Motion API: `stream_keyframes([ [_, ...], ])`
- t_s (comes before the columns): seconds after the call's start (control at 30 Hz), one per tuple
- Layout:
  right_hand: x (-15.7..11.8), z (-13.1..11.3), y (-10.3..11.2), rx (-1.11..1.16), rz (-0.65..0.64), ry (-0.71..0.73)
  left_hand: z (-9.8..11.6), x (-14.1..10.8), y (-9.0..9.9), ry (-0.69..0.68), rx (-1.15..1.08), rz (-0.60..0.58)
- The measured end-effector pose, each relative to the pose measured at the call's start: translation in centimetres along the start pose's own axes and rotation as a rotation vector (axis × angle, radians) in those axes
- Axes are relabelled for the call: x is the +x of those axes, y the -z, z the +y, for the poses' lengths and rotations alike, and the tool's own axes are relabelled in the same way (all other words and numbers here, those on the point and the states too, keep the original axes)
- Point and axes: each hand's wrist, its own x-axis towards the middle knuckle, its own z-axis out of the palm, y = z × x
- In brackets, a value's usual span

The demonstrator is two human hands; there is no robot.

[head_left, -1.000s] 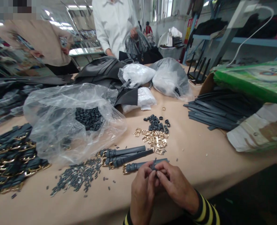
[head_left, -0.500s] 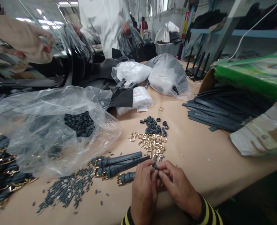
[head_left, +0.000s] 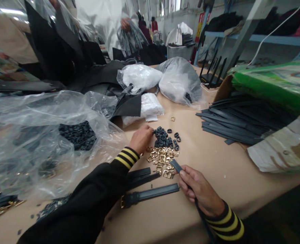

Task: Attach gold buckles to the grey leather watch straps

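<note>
The right hand (head_left: pixel 198 189) pinches a dark strap (head_left: pixel 176 166), its tip at ten o'clock beside gold buckles (head_left: pixel 162 158); a buckled strap (head_left: pixel 157 193) lies at nine. The left hand (head_left: pixel 141 139), whose grip I cannot tell, has keeper loops (head_left: pixel 162 135) at three, a clear plastic bag (head_left: pixel 101 101) at nine; its sleeve (head_left: pixel 86 200) partly blocks other straps (head_left: pixel 142 179).

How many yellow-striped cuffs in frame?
2: left cuff, behind the left hand at the black loops; right cuff, behind the right hand holding a dark strap. No others show.
</note>
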Motion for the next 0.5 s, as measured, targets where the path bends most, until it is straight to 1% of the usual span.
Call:
stream_keyframes([
  [0.07, 0.0, 0.0, 0.2, -0.001, -0.02, -0.017, -0.1, 1.2, -0.7, 0.007, -0.016, -0.022],
  [0.17, 0.1, 0.1, 0.3, -0.024, -0.031, -0.002, -0.1, 1.3, -0.6, 0.036, -0.059, -0.04],
  [0.23, 0.0, 0.0, 0.3, -0.059, -0.036, 0.024, 0.0, 0.4, 0.2, 0.059, -0.089, -0.049],
  [0.3, -0.4, -0.4, 0.1, -0.109, -0.056, 0.036, 0.6, -1.5, 1.4, 0.08, -0.202, -0.074],
  [0.33, -0.6, -0.7, -0.1, -0.139, -0.072, 0.04, 1.1, -2.9, 2.0, 0.089, -0.299, -0.098],
  [0.4, -1.2, -1.2, -0.6, -0.218, -0.106, 0.065, 2.3, -6.2, 3.1, 0.157, -0.813, -0.189],
  [0.43, -1.6, -1.4, -0.9, -0.268, -0.122, 0.085, 3.1, -8.0, 3.4, 0.196, -1.022, -0.226],
  [0.5, -2.3, -1.5, -1.7, -0.384, -0.145, 0.125, 4.4, -11.5, 3.7, 0.298, -1.287, -0.265],
])
